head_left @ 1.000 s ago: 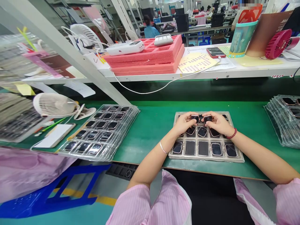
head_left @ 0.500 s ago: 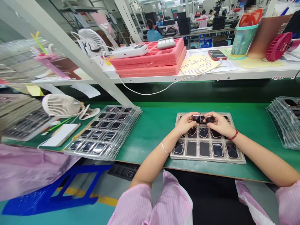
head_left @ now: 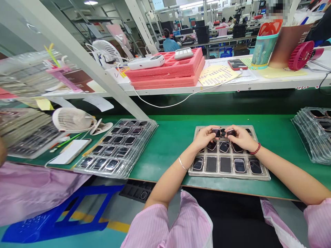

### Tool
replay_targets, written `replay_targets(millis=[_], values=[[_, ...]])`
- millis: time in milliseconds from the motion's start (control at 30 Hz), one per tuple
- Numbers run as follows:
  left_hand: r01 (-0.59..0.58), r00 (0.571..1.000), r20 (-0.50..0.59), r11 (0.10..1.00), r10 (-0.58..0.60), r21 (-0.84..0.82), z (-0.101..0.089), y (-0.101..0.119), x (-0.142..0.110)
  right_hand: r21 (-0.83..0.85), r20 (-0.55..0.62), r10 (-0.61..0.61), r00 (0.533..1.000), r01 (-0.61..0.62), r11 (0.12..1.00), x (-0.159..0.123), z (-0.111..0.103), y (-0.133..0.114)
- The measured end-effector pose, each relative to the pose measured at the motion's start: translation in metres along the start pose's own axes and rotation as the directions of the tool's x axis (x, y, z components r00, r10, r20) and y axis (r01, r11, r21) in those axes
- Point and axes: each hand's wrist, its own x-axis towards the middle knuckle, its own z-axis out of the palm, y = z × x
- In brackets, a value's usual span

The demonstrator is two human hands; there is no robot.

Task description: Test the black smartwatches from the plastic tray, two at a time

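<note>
My left hand (head_left: pixel 204 137) is closed on a small dark smartwatch case (head_left: pixel 216 132) with rounded corners, held just above the back of a clear plastic tray (head_left: pixel 229 176). In my right hand (head_left: pixel 240 136), thumb and fingers pinch a second dark smartwatch case (head_left: pixel 231 132), tilted and a short gap from the first. Below my hands, the tray's front rows hold several more cases, among them a square-faced one (head_left: pixel 240 165) with a pale rim. Two front-row pockets (head_left: pixel 226 164) have no case in them. My fingers hide part of the tray's back rows.
Stacked trays of cases (head_left: pixel 116 144) stand to the left, with more stacked trays (head_left: pixel 311 134) at the right edge. A phone (head_left: pixel 69 151) and a white fan (head_left: pixel 71 120) lie farther left. Above the bench runs a shelf (head_left: pixel 181 89) bearing pink foam trays (head_left: pixel 165 74).
The view has tilted up slightly. The case in my right hand has turned a little; both hands otherwise keep their place over the tray.
</note>
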Motion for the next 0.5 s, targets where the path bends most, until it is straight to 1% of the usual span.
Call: replay_targets(millis=[100, 233, 333, 400, 433, 500], values=[[0.007, 1.000, 0.003, 1.000, -0.007, -0.025, 0.000, 0.001, -0.001, 0.028, 0.006, -0.010, 1.000, 0.010, 1.000, 0.000, 0.001, -0.001], [0.026, 1.000, 0.007, 0.996, -0.026, -0.081, 0.000, -0.002, 0.000, 0.054, 0.005, 0.010, 1.000, -0.010, 0.999, -0.001, 0.002, -0.001], [0.045, 0.999, 0.015, 0.986, -0.043, -0.164, -0.001, -0.001, 0.004, 0.043, -0.001, 0.030, 1.000, -0.030, 0.999, 0.001, 0.001, -0.001], [0.084, 0.996, 0.059, 0.955, -0.070, -0.285, -0.003, 0.007, 0.002, 0.029, -0.003, 0.046, 0.999, -0.046, 0.999, 0.001, -0.001, -0.002], [0.105, 0.992, 0.101, 0.930, -0.074, -0.352, -0.004, 0.015, -0.002, 0.018, -0.001, 0.054, 0.999, -0.054, 0.998, 0.000, -0.001, -0.004], [0.136, 0.976, 0.216, 0.881, -0.039, -0.454, -0.008, 0.039, -0.020, -0.005, 0.004, 0.067, 0.998, -0.067, 0.998, -0.003, -0.003, -0.006]])
